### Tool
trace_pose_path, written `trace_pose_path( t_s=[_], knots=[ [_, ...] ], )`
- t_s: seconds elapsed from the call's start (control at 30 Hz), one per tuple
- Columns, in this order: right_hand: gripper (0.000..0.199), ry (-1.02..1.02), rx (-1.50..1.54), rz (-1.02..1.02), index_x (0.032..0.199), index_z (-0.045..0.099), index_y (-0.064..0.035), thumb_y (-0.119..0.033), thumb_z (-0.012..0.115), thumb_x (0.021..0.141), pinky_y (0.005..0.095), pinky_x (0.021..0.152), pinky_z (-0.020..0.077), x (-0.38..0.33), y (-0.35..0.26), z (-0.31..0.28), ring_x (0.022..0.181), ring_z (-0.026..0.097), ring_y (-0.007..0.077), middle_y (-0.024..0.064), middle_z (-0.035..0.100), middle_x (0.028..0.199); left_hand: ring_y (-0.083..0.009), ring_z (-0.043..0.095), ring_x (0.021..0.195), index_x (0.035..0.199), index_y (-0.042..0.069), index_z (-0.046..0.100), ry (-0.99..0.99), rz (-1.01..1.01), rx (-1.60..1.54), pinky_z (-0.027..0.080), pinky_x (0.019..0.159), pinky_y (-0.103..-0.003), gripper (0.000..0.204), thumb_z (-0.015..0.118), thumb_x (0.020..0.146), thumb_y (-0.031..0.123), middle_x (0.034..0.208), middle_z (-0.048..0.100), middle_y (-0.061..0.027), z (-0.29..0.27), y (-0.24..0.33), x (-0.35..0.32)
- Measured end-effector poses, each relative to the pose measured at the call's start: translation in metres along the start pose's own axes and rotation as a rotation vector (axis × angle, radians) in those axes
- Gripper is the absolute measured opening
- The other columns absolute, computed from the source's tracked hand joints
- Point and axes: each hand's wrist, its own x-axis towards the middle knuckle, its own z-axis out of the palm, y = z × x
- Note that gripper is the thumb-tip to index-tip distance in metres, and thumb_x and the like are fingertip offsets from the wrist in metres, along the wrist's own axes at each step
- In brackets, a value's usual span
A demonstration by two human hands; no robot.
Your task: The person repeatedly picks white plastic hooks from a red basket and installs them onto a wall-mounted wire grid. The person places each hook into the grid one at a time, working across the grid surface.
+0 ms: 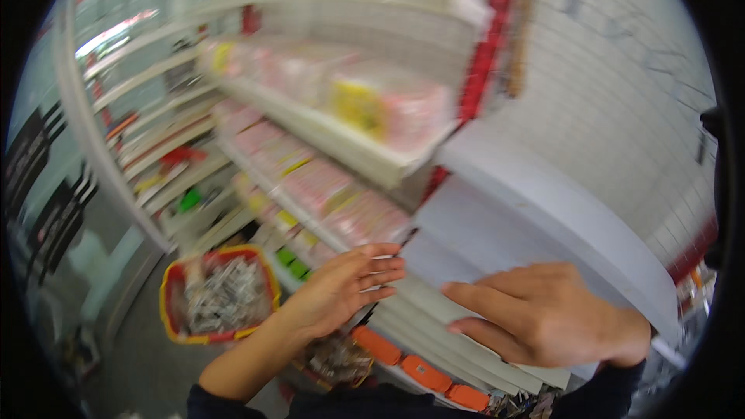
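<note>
Both hands are hovering in front of a white shop shelving unit, and the whole view is blurring with motion. The left hand [341,287] is lying palm toward the shelves with its 4 fingers straight and pressed close together, fingertips pointing right and reaching the near edge of a shelf of pink packets [341,202]; I cannot tell whether it is actually touching anything. The right hand [543,314] is sitting near and to the right, back facing up, fingers extended leftward and slightly parted, resting over the front edges of the bare white shelves [497,217]. It is holding nothing that shows.

The pink packets are filling 2 shelf levels to the left of centre, just beyond the left fingertips, and more pink and yellow packets [372,105] are standing on the higher shelf farther away. The bare white shelves are running off to the right, with a red upright post [485,54] rising between them and the stocked bay.

Below the hands, orange tags [423,372] are lining the lowest shelf edge. On the floor to the left, well apart from both hands, a red and yellow basket [217,291] is holding small silvery wrapped items. A white grid wall panel [621,85] is filling the far right.
</note>
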Motion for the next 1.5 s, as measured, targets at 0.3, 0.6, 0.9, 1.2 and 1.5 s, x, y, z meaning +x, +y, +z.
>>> trace_pose_path(
  t_s=[0.3,0.6,0.9,1.2,1.5],
  knots=[
    [0.028,-0.212,0.064,-0.115,0.103,0.065,-0.0058,-0.029,0.065,0.087,0.0353,0.052,0.0492,0.132,-0.065,0.043,0.061,0.063,0.0246,0.0071,0.064,0.074,-0.0202,0.054,0.117,0.128,0.003,0.052,0.402,-0.102,-0.288,0.045,0.1,-0.035,0.04,0.048,0.1,0.031,0.123,0.057,-0.0101,-0.139,-0.041,-0.134],
    [0.032,-0.336,0.534,-0.113,0.103,0.068,-0.0034,-0.031,0.063,0.088,0.0417,0.067,0.0517,0.266,-0.102,0.233,0.075,0.067,0.0327,0.0173,0.069,0.084,-0.0224,0.054,0.117,0.125,0.004,0.054,0.792,-0.009,-0.492,0.044,0.099,-0.035,0.044,0.056,0.096,0.036,0.123,0.057,-0.0129,-0.261,-0.08,-0.267],
    [0.027,-0.456,0.623,0.226,0.092,0.071,-0.001,-0.026,0.066,0.083,0.0454,0.078,0.0508,0.349,-0.164,0.555,0.086,0.065,0.0395,0.023,0.068,0.092,-0.024,0.056,0.113,0.124,0.003,0.053,0.961,0.025,-0.587,0.045,0.097,-0.037,0.042,0.055,0.096,0.034,0.119,0.057,-0.0141,-0.316,-0.078,-0.329],
    [0.021,-0.154,0.829,0.618,0.088,0.067,-0.0058,-0.02,0.076,0.076,0.0382,0.069,0.0509,0.359,-0.196,0.644,0.076,0.066,0.0267,0.0118,0.068,0.081,-0.0226,0.056,0.113,0.126,0.004,0.051,0.963,0.033,-0.589,0.045,0.095,-0.036,0.044,0.054,0.096,0.035,0.12,0.058,-0.0119,-0.33,-0.071,-0.338],
    [0.013,0.043,1.097,0.447,0.098,0.057,-0.0012,-0.009,0.062,0.088,0.0313,0.064,0.0485,0.35,-0.202,0.581,0.072,0.065,0.0178,0.011,0.064,0.076,-0.0231,0.057,0.112,0.125,0.003,0.052,0.989,0.026,-0.585,0.046,0.093,-0.036,0.041,0.052,0.097,0.033,0.119,0.059,-0.0113,-0.34,-0.069,-0.339]
  ],
)
